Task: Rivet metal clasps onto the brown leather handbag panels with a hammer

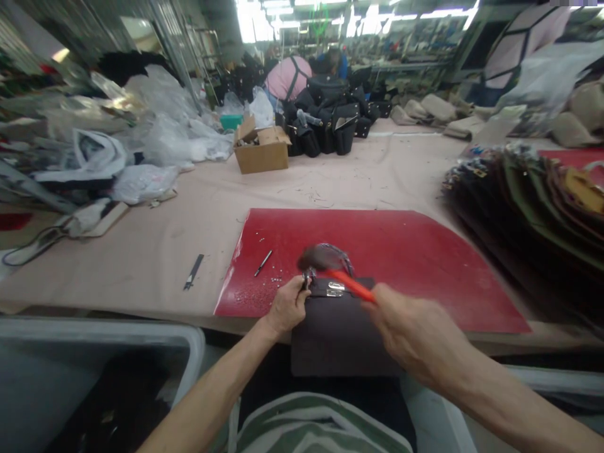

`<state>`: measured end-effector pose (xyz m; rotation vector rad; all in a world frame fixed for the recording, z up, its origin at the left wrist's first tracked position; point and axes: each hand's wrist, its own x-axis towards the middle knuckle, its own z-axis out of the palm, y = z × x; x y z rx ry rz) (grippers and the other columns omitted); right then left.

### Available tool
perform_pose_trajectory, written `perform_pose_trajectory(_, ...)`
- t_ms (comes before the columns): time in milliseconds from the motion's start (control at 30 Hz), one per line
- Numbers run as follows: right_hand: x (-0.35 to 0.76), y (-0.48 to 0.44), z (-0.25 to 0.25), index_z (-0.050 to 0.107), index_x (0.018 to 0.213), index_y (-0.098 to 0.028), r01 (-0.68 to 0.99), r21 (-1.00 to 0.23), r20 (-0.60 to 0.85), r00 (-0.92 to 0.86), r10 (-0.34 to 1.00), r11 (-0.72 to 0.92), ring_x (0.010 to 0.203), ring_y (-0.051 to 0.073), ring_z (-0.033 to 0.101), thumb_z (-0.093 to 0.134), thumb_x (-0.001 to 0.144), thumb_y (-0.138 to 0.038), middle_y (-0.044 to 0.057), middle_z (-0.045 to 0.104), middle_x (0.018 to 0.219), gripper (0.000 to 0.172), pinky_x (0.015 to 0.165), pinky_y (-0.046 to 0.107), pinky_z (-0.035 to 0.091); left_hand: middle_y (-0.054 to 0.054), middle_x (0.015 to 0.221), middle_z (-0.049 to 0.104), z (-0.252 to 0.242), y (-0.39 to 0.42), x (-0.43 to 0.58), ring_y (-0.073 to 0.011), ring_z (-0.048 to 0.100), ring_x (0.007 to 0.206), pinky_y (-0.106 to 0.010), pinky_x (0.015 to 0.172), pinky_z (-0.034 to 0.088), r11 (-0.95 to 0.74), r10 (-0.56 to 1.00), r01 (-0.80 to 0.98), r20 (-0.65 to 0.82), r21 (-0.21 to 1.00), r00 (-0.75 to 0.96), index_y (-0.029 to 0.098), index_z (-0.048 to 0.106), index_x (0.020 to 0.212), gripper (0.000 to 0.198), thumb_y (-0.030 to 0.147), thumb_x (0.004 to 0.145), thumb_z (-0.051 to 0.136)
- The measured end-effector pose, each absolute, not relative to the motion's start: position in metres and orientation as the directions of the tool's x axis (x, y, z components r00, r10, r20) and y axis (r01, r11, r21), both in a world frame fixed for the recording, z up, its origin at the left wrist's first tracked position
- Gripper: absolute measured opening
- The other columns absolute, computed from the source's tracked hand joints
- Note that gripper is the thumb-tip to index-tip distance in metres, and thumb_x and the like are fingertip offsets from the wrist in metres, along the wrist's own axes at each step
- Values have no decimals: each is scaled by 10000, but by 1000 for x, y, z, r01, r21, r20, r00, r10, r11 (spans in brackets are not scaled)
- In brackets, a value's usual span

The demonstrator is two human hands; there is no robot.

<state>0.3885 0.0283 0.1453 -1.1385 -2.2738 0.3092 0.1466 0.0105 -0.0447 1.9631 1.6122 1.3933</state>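
– At the near edge of the red rectangular mat (pixel 401 251) I have the dark brown leather panel (pixel 340 333), half on the mat and half hanging over the table edge toward me. My left hand (pixel 289 306) is pinched shut on a small metal fitting (pixel 308 277) at the panel's upper left corner, just beside the silver clasp (pixel 335 289).

– And your right?

– My right hand (pixel 415 336) is closed around the orange-handled hammer (pixel 352 286). Its dark head is blurred, directly above the fitting.

– What would make the strike a good one?

– I'd say short, square taps. The fitting should stand upright, with my fingertips low and to the side, clear of the head. It should also sit over the mat, not over the hanging part.

– What's around you?

– Tiny metal bits and a thin black tool (pixel 263 263) lie on the mat, and a flat dark metal strip (pixel 193 272) lies on the beige table covering (pixel 189 214). To my right, dark leather pieces (pixel 519 201) lie fanned in a stack. Farther off are an open cardboard box (pixel 262 151), black bags (pixel 330 119), and heaps of clear plastic wrapping (pixel 165 126). A person in a pink top (pixel 287 75) is bent over beyond the bags, under bright strip lights.
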Motion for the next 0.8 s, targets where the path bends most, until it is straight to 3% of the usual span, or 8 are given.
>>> perform_pose_trajectory(133,405,40,121,470,718,-247,720,-454,67,-559,826,524,414,130,376,426,941,-418,-16,501,510,285,478,298,170,-88,977,719,-48,10,147,-216,710,902,-316,794,580,-372,857,645,514,668,-39,187,600,1101,222,127,922,483)
perform_pose_trajectory(233,425,58,100,438,702,-242,764,-585,-115,-411,905,272,476,133,443,336,962,-486,-12,500,559,370,493,267,285,-95,1041,726,-52,9,146,-219,713,959,-328,841,583,-360,861,635,506,684,-57,188,598,1100,210,137,936,477)
perform_pose_trajectory(333,448,77,70,447,699,-233,845,-533,-254,-206,945,41,448,130,441,262,976,-446,-12,490,561,395,479,263,334,-89,1060,728,-54,9,145,-217,712,994,-333,873,583,-364,856,623,513,692,-70,195,600,1106,206,154,945,479)
perform_pose_trajectory(433,465,88,44,523,754,-203,915,-402,-215,-65,975,-28,540,175,529,310,970,-335,53,566,642,331,538,299,374,-82,1073,724,-53,8,144,-214,707,1017,-337,895,580,-360,861,620,504,697,-67,202,605,1122,211,178,954,480)
perform_pose_trajectory(500,468,88,35,586,874,-160,939,-343,-132,-37,991,-10,754,246,608,395,945,-273,154,638,851,233,652,347,411,-77,1086,720,-50,7,144,-210,702,1032,-338,909,577,-351,869,620,491,702,-65,205,610,1123,212,185,957,480)
perform_pose_trajectory(567,461,84,31,607,1029,-142,952,-304,-47,-57,997,40,1032,317,586,468,931,-258,225,612,1143,206,803,397,418,-76,1100,719,-48,6,144,-207,698,1045,-340,921,575,-344,876,620,479,705,-58,203,613,1122,211,185,955,486)
perform_pose_trajectory(633,446,77,29,601,1146,-161,944,-307,-13,-128,992,118,1200,338,507,513,932,-271,210,552,1303,256,931,421,388,-81,1114,717,-45,5,144,-207,694,1058,-346,933,573,-341,879,621,473,706,-55,197,616,1121,211,184,950,493)
perform_pose_trajectory(800,401,71,17,599,1171,-147,902,-424,-116,-150,982,88,1093,294,583,637,867,-304,162,611,1169,344,908,376,421,-92,1117,714,-41,5,142,-216,688,1065,-379,953,571,-325,877,637,474,699,-73,191,633,1056,163,195,931,528)
